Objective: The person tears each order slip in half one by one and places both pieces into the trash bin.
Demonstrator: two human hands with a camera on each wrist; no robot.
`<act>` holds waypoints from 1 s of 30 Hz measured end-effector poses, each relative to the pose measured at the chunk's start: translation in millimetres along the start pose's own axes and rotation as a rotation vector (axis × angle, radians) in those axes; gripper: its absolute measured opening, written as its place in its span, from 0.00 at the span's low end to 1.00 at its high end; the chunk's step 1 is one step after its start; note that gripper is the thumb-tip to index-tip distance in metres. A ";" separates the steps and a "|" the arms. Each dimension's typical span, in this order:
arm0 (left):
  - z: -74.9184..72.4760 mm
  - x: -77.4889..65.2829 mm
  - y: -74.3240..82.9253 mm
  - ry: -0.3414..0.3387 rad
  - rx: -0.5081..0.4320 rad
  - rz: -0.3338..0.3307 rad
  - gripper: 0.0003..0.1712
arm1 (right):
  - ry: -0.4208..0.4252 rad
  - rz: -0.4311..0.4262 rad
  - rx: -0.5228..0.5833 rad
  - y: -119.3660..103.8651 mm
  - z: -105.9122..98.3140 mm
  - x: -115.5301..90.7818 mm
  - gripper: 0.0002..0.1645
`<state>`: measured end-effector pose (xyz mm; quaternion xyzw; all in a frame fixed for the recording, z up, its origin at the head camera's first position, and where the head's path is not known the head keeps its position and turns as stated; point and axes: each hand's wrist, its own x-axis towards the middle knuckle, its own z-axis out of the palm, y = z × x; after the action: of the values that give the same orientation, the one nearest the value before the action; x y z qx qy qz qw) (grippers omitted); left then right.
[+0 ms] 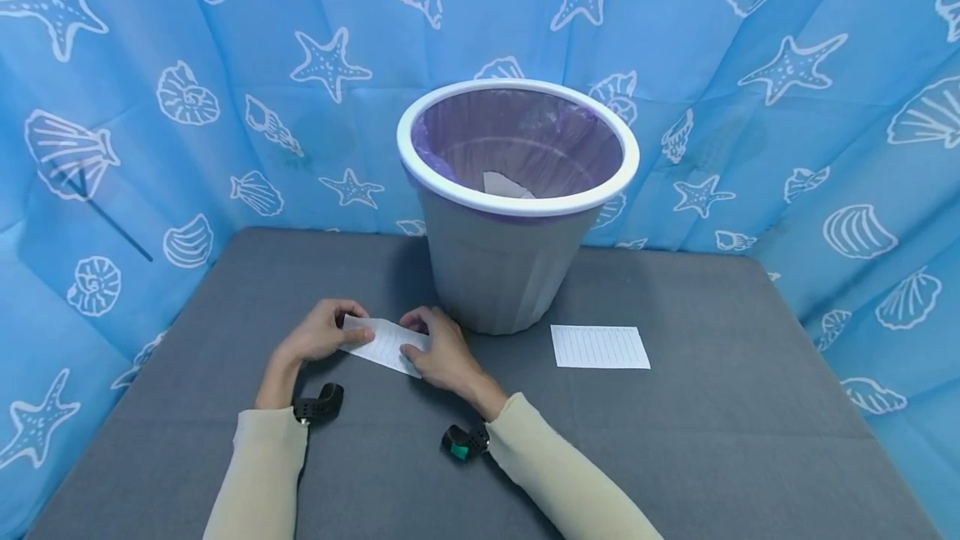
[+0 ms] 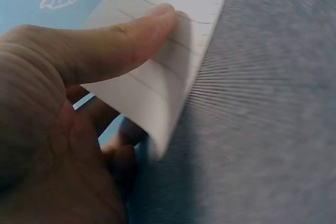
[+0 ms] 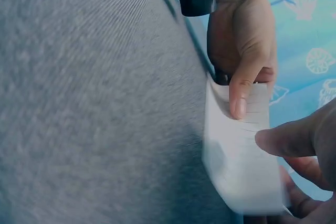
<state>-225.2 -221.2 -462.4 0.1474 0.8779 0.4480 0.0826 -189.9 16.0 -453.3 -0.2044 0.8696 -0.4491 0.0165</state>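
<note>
Both hands hold one lined sheet of white paper [image 1: 386, 343] close over the grey table, left of the bin. My left hand [image 1: 324, 333] pinches its left end, thumb on top and fingers behind. The right hand [image 1: 442, 352] pinches the other end in the same way, its thumb lying over the ruled side. In the left wrist view the paper [image 2: 152, 72] bends at the near corner below the thumb. The right wrist view shows the whole sheet [image 3: 239, 150] stretched between the two thumbs.
A grey bin [image 1: 495, 273] with a white rim and purple liner stands at the back; white paper [image 1: 504, 185] lies inside. Another lined sheet [image 1: 600, 347] lies flat on the table [image 1: 712, 440], right of the bin. A blue shell-patterned curtain [image 1: 247, 157] hangs behind.
</note>
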 end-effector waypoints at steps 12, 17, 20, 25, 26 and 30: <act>-13.5 -7.9 44.0 -0.089 -0.108 0.111 0.05 | 0.128 -0.074 0.073 -27.0 -43.0 -19.4 0.03; -12.2 -9.4 78.4 -0.095 -0.128 0.196 0.03 | 0.135 -0.117 0.094 -43.8 -80.2 -29.6 0.02; -6.7 -11.8 102.7 -0.049 -0.131 0.241 0.04 | 0.115 -0.120 0.103 -50.8 -104.6 -35.6 0.03; 7.3 -21.6 144.6 0.050 -0.155 0.267 0.07 | 0.099 -0.108 0.137 -57.9 -142.7 -47.1 0.03; 10.3 -24.1 152.0 0.065 -0.161 0.271 0.07 | 0.095 -0.106 0.156 -58.4 -149.1 -49.3 0.03; 20.2 -32.1 177.3 0.108 -0.190 0.282 0.07 | 0.079 -0.109 0.240 -57.9 -169.4 -55.3 0.04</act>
<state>-156.5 -118.0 -330.0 0.2361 0.8054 0.5435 -0.0149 -155.5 138.0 -315.3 -0.2300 0.7972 -0.5580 -0.0179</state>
